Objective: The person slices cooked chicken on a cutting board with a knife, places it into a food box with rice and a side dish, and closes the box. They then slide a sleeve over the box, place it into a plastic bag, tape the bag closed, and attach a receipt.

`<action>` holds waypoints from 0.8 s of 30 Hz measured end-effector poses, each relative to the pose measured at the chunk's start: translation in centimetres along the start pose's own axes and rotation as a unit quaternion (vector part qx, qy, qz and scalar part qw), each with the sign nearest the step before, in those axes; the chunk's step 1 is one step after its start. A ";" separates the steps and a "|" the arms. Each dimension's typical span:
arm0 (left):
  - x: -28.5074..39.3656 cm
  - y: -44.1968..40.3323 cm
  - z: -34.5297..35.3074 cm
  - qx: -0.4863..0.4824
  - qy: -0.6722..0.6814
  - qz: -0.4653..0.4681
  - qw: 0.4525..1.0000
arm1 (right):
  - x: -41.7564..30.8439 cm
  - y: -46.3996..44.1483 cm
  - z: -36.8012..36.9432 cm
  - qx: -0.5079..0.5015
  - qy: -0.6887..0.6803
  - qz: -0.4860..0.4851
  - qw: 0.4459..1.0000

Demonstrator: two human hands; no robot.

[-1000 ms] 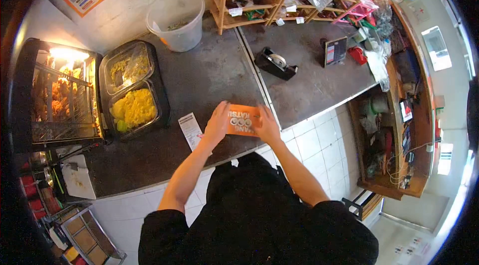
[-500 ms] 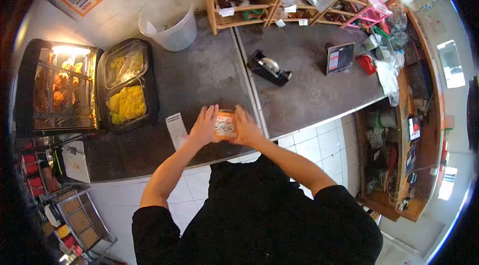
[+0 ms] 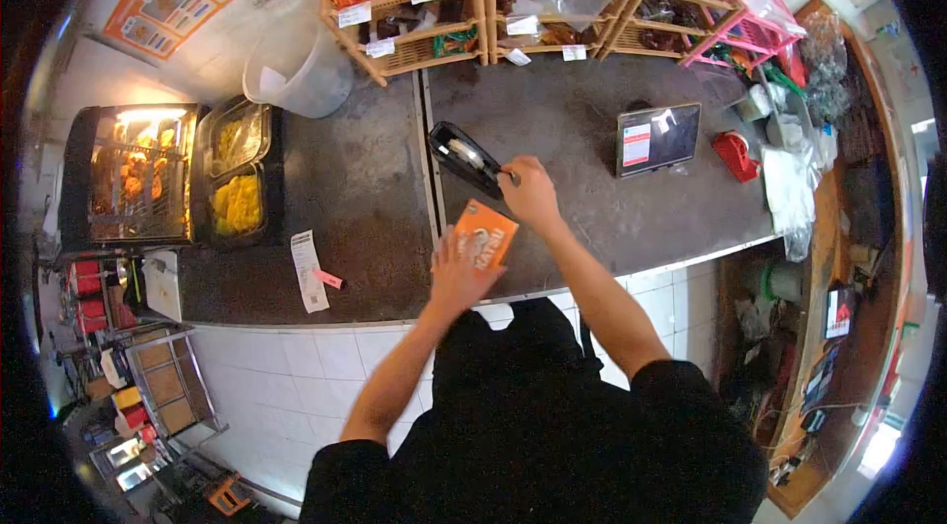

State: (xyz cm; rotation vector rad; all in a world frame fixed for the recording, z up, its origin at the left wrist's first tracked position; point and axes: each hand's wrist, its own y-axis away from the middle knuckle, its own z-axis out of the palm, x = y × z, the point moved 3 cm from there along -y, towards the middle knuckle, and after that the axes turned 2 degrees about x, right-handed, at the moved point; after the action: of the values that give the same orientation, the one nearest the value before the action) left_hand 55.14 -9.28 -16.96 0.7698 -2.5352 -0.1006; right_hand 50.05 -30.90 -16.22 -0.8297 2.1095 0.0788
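My left hand (image 3: 462,279) holds a small orange printed food box (image 3: 490,228) near the counter's front edge, fingers along its left side. The box looks tilted, with large white lettering on the face toward me. Just beyond it, a black tape dispenser (image 3: 460,151) with a pale roll stands on the counter. At the dispenser's near right end, my right hand (image 3: 531,194) has its fingers pinched together, at the end where tape comes off. The strip between those fingertips is too small to see clearly.
A receipt (image 3: 308,272) with a pink slip lies to the left. Behind it stand a lit food warmer (image 3: 138,174), trays of yellow food (image 3: 237,203) and a clear bucket (image 3: 321,80). Wooden racks (image 3: 483,1) line the back. A tablet (image 3: 658,141) stands at right.
The box has moved from between both hands to my left hand, slightly right, and shows a different face. My right hand has left it and reached the tape dispenser. The view has shifted.
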 end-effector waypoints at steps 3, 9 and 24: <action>4.9 0.0 3.6 0.092 -0.085 -0.013 0.992 | 3.2 -4.0 5.2 -0.285 0.019 0.189 0.940; 6.1 1.8 6.2 0.170 -0.073 0.044 0.982 | 5.4 -1.5 3.6 -0.072 -0.155 -0.045 0.984; 8.4 0.5 7.1 0.240 -0.004 -0.070 0.968 | 4.3 9.5 -7.1 -0.234 0.040 0.106 0.965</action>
State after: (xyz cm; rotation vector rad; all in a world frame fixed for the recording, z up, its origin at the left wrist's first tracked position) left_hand 45.47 -13.90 -19.46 1.1302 -2.5357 0.4814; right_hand 37.78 -28.11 -17.02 -0.8812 2.2865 0.6912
